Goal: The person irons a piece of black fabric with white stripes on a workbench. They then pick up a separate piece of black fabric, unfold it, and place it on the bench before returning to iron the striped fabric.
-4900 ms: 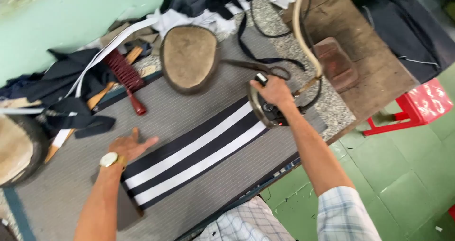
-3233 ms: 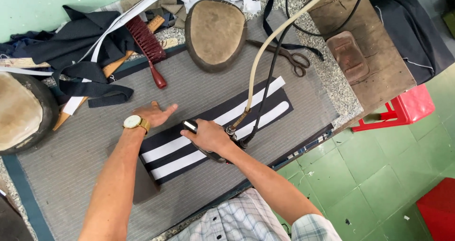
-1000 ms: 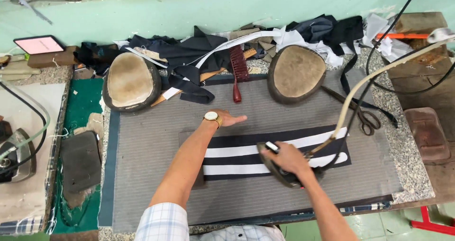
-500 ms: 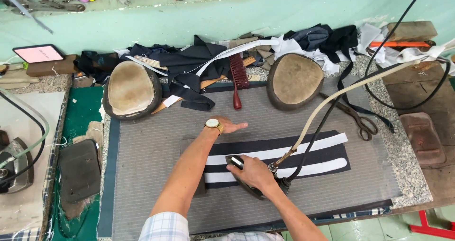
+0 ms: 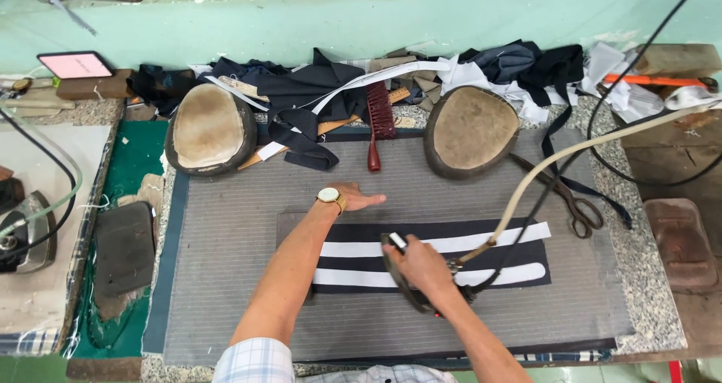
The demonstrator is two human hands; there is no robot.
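Observation:
A dark strip of cloth with two white stripes (image 5: 496,256) lies flat on the grey ribbed pressing mat (image 5: 226,278). My right hand (image 5: 423,266) grips the handle of a dark clothes iron (image 5: 412,293) that rests on the middle of the cloth; its beige hose (image 5: 541,168) and black cord run off to the upper right. My left hand (image 5: 353,199), with a wristwatch, lies flat and open on the mat just above the cloth's upper edge.
Two oval padded pressing hams (image 5: 209,127) (image 5: 470,131) sit at the mat's far edge with a red brush (image 5: 378,120) between them, before a heap of dark and white cloth (image 5: 316,82). Scissors (image 5: 571,202) lie right of the cloth. A second iron (image 5: 26,229) stands at left.
My right hand has slid the iron leftward along the striped cloth, from its right end to its middle. My left hand has stayed pressed near the upper edge.

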